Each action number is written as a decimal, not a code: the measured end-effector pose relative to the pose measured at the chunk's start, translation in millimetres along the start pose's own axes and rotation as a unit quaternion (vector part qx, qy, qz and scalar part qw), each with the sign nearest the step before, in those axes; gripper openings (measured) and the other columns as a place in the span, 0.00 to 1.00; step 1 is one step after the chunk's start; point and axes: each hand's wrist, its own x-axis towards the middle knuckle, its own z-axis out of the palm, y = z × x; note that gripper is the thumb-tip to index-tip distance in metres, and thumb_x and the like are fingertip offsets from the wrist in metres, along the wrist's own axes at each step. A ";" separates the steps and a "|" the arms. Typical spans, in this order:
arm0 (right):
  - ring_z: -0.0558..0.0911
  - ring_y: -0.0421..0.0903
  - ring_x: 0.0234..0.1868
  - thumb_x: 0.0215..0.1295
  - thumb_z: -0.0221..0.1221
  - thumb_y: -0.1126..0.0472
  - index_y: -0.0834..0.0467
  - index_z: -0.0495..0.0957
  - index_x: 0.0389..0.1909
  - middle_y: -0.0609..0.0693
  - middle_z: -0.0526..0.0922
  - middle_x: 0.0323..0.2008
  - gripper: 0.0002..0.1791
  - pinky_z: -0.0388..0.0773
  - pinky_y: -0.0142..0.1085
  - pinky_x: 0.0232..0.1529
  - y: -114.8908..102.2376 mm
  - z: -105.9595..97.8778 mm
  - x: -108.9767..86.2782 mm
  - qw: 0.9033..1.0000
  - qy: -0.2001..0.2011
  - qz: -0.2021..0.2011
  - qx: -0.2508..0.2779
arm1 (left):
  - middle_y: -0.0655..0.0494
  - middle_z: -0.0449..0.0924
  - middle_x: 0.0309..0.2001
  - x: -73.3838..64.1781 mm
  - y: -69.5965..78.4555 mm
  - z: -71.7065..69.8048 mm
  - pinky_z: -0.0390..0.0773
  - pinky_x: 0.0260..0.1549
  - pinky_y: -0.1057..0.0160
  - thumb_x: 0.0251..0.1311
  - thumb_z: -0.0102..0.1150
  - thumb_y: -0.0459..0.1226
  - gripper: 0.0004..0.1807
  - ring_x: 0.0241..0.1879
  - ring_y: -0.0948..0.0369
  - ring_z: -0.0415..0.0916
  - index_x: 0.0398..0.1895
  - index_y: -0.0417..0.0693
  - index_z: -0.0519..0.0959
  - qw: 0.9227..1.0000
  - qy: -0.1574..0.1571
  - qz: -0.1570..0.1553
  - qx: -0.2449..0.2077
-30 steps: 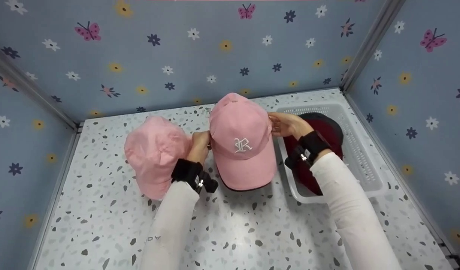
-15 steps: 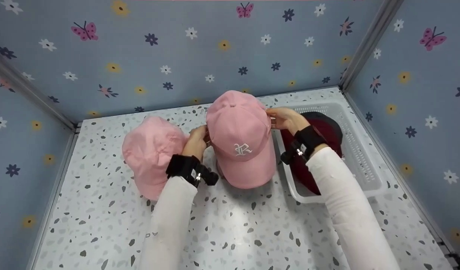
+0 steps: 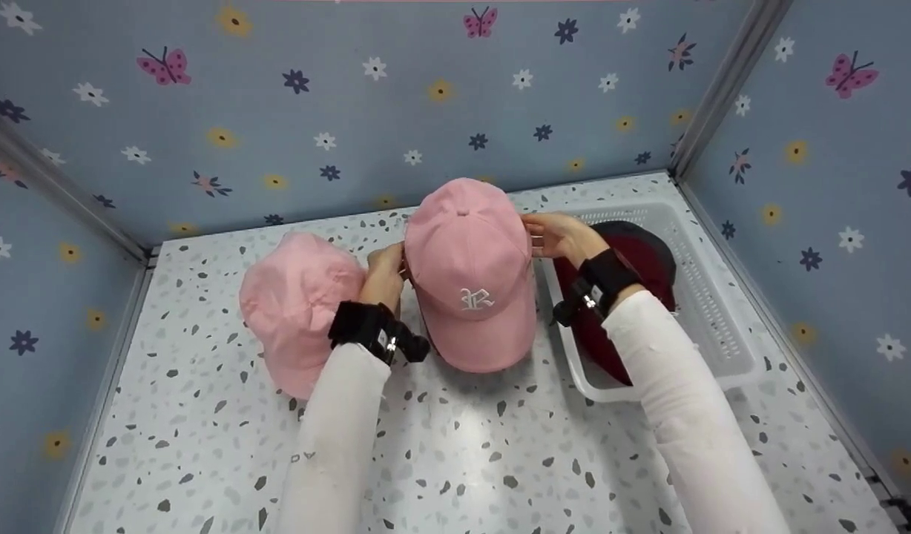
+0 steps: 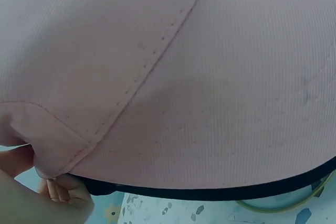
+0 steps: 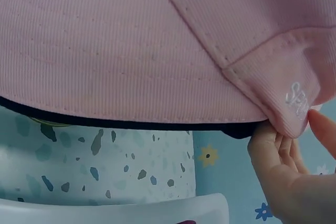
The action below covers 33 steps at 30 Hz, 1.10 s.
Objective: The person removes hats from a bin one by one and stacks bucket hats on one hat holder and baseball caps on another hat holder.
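A pink baseball cap [image 3: 474, 259] with a white embroidered R faces me, brim toward the near side. My left hand [image 3: 386, 268] pinches its lower left edge. On the opposite side my right hand [image 3: 563, 236] grips the right edge, thumb outside and fingers tucked under, beside small white stitching in the right wrist view. Both wrist views show table surface below the brim's dark underside, so the cap is held up. A second pink cap [image 3: 300, 297], crumpled, lies just left of my left hand. My right forearm crosses over a dark red and black cap [image 3: 641, 252].
The red cap lies in a white perforated plastic basket [image 3: 711, 297] on the right. A speckled white table [image 3: 455, 460] is enclosed by blue flowered panels [image 3: 396, 96] behind and at both sides. A thin yellow-green curved strip [image 4: 286, 207] shows below the brim.
The pink R cap has shifted slightly left with both hands still holding its edges, and its tilt has changed a little. The other caps stay put.
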 end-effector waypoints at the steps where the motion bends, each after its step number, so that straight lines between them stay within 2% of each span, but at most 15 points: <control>1: 0.71 0.42 0.34 0.64 0.49 0.59 0.56 0.71 0.34 0.48 0.71 0.34 0.05 0.73 0.31 0.30 0.5 0.8 -0.6 1.000 0.011 -0.016 -0.011 | 0.53 0.70 0.14 -0.7 0.0 0.9 0.72 0.15 0.60 0.35 0.61 0.27 0.06 0.15 0.58 0.67 0.13 0.44 0.74 1.000 0.009 0.013 0.010; 4: 0.73 0.40 0.28 0.64 0.49 0.62 0.59 0.72 0.34 0.48 0.71 0.28 0.05 0.73 0.30 0.27 2.4 3.8 -3.2 0.992 0.046 -0.080 -0.087 | 0.55 0.64 0.10 -8.7 3.4 3.4 0.66 0.07 0.62 0.34 0.56 0.27 0.11 0.10 0.60 0.61 0.08 0.46 0.66 0.995 0.030 0.058 0.081; 8: 0.71 0.39 0.18 0.61 0.47 0.69 0.63 0.73 0.27 0.48 0.70 0.18 0.07 0.72 0.29 0.21 5.3 8.3 -5.6 0.968 0.085 -0.138 -0.192 | 0.58 0.58 0.07 -32.2 11.2 2.4 0.60 0.01 0.66 0.34 0.50 0.28 0.13 0.05 0.62 0.56 0.06 0.48 0.59 0.978 0.006 0.134 0.158; 11: 0.68 0.38 0.14 0.58 0.45 0.72 0.61 0.69 0.14 0.47 0.67 0.12 0.15 0.70 0.29 0.17 6.3 11.1 -7.5 0.959 0.092 -0.143 -0.228 | 0.59 0.57 0.05 -87.8 31.9 5.7 0.57 0.01 0.69 0.39 0.50 0.29 0.13 0.04 0.64 0.54 0.07 0.46 0.59 0.961 0.005 0.154 0.231; 15: 0.65 0.39 0.11 0.58 0.45 0.72 0.58 0.61 0.06 0.46 0.62 0.08 0.21 0.67 0.31 0.15 7.0 14.5 -5.9 0.948 0.111 -0.128 -0.269 | 0.58 0.56 0.06 -152.3 57.1 9.0 0.56 0.04 0.71 0.46 0.51 0.31 0.13 0.04 0.65 0.54 0.11 0.42 0.61 0.933 0.008 0.145 0.328; 18: 0.65 0.41 0.09 0.57 0.46 0.72 0.59 0.60 0.05 0.48 0.63 0.07 0.21 0.65 0.33 0.12 7.1 10.4 7.7 0.948 0.106 -0.114 -0.279 | 0.58 0.57 0.08 -155.6 60.0 6.4 0.58 0.04 0.71 0.47 0.50 0.32 0.10 0.05 0.65 0.55 0.15 0.42 0.62 0.916 -0.004 0.145 0.374; 19: 0.65 0.41 0.08 0.55 0.45 0.73 0.59 0.60 0.05 0.49 0.63 0.06 0.21 0.64 0.33 0.09 11.4 3.0 25.5 0.950 0.097 -0.127 -0.270 | 0.58 0.57 0.08 -156.7 61.1 5.9 0.58 0.05 0.71 0.48 0.50 0.33 0.09 0.05 0.65 0.55 0.16 0.42 0.63 0.911 -0.005 0.143 0.387; 22: 0.63 0.42 0.08 0.52 0.46 0.75 0.59 0.58 0.05 0.50 0.61 0.07 0.19 0.60 0.34 0.08 16.1 -2.9 44.7 0.944 0.100 -0.129 -0.286 | 0.55 0.58 0.10 -153.4 61.4 5.2 0.59 0.06 0.69 0.48 0.49 0.32 0.08 0.07 0.64 0.57 0.17 0.40 0.63 0.899 -0.010 0.141 0.415; 23: 0.62 0.42 0.08 0.51 0.46 0.75 0.59 0.57 0.06 0.49 0.61 0.07 0.19 0.60 0.33 0.08 17.5 -2.3 47.2 0.940 0.111 -0.128 -0.297 | 0.55 0.59 0.10 -153.8 61.0 4.1 0.60 0.06 0.69 0.47 0.49 0.33 0.08 0.07 0.63 0.57 0.17 0.40 0.64 0.898 -0.017 0.141 0.416; 25: 0.61 0.41 0.08 0.52 0.46 0.75 0.58 0.55 0.06 0.49 0.59 0.07 0.20 0.59 0.33 0.09 19.1 1.6 45.0 0.931 0.134 -0.121 -0.316 | 0.54 0.59 0.09 -128.6 49.4 1.6 0.60 0.06 0.68 0.43 0.49 0.33 0.08 0.07 0.62 0.58 0.14 0.39 0.65 0.895 -0.021 0.165 0.414; 26: 0.61 0.41 0.10 0.54 0.46 0.75 0.58 0.55 0.07 0.49 0.59 0.09 0.20 0.60 0.33 0.11 16.4 8.9 32.5 0.925 0.151 -0.101 -0.334 | 0.53 0.60 0.09 -113.3 43.7 0.7 0.62 0.07 0.66 0.43 0.50 0.34 0.08 0.08 0.60 0.60 0.15 0.38 0.66 0.891 -0.025 0.169 0.420; 29: 0.64 0.42 0.11 0.55 0.45 0.74 0.58 0.57 0.08 0.49 0.62 0.09 0.19 0.68 0.34 0.13 12.4 14.3 22.1 0.924 0.138 -0.084 -0.346 | 0.53 0.64 0.09 -65.8 26.9 -2.2 0.66 0.08 0.64 0.41 0.51 0.36 0.08 0.09 0.58 0.64 0.14 0.39 0.69 0.882 -0.033 0.177 0.435; 30: 0.65 0.42 0.11 0.55 0.43 0.74 0.58 0.58 0.07 0.50 0.62 0.09 0.19 0.69 0.35 0.12 13.9 8.4 31.7 0.928 0.119 -0.090 -0.343 | 0.53 0.64 0.10 -53.7 23.3 -2.4 0.67 0.10 0.63 0.41 0.52 0.36 0.08 0.10 0.57 0.65 0.15 0.38 0.70 0.878 -0.028 0.179 0.444; 32: 0.67 0.43 0.11 0.53 0.43 0.74 0.58 0.59 0.07 0.50 0.64 0.09 0.18 0.72 0.37 0.13 18.5 -5.7 58.8 0.930 0.090 -0.101 -0.342 | 0.53 0.65 0.10 -56.2 25.7 -3.3 0.67 0.10 0.63 0.42 0.52 0.36 0.08 0.10 0.58 0.65 0.16 0.38 0.70 0.877 -0.036 0.174 0.447; 33: 0.68 0.44 0.11 0.53 0.42 0.73 0.58 0.61 0.07 0.51 0.65 0.09 0.17 0.73 0.39 0.13 21.3 -15.8 78.7 0.931 0.072 -0.105 -0.343 | 0.53 0.64 0.09 -66.9 30.3 -3.0 0.66 0.09 0.64 0.42 0.51 0.35 0.08 0.09 0.58 0.64 0.15 0.39 0.69 0.877 -0.038 0.172 0.448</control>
